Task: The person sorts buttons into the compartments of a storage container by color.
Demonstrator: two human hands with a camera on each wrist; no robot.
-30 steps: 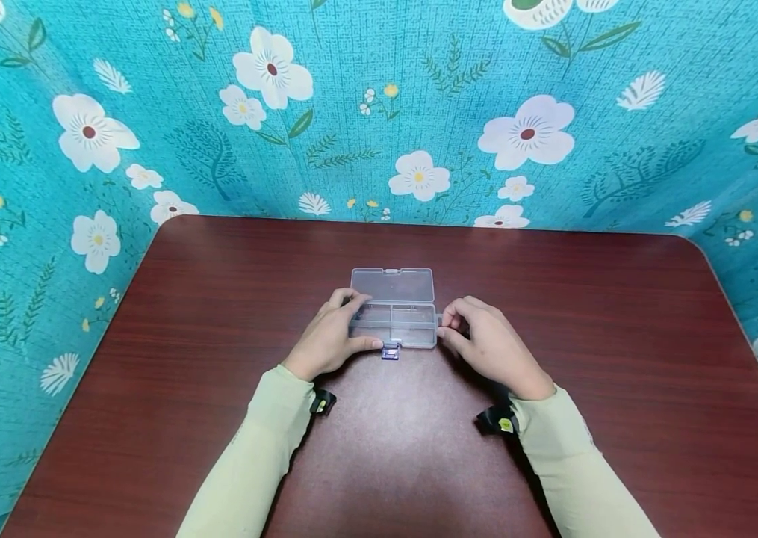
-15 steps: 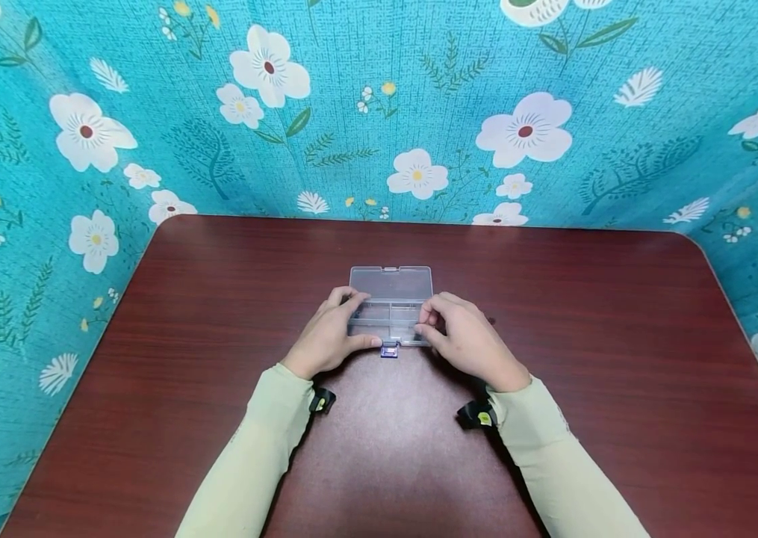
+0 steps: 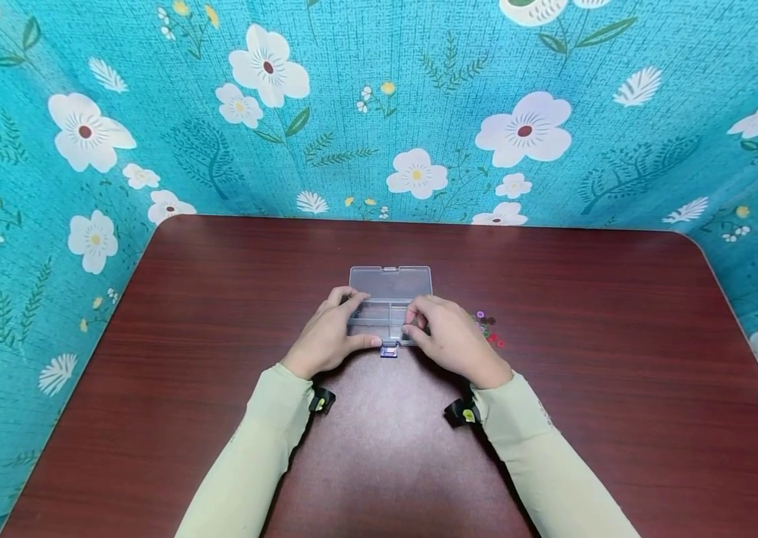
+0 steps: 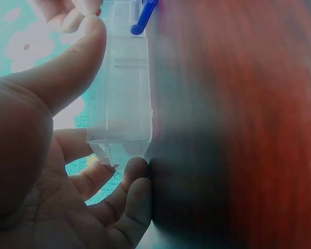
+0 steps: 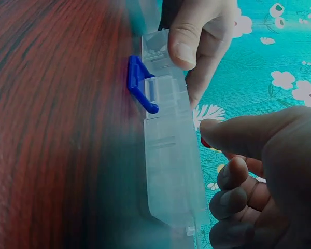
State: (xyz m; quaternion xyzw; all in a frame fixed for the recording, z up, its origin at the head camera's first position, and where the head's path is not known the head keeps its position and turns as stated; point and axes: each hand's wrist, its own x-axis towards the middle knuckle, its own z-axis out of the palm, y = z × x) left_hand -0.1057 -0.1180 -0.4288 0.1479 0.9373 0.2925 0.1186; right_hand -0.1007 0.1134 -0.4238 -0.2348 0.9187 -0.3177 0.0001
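A clear plastic compartment box stands on the table with its lid folded back and its blue latch hanging down in front. My left hand grips the box's left end, thumb along the front wall and fingers around the side. Over the right-hand compartments is my right hand, thumb and forefinger together. In the right wrist view a small red button-like piece peeks out at the thumb tip; most of it is hidden.
Several small round button-like pieces, purple, dark, green and red, lie on the table right of the box, partly behind my right hand. A blue flowered cloth hangs behind the table.
My right hand has moved left from beside the box to above its right compartments, uncovering the small coloured pieces behind it. My left hand keeps its hold on the box.
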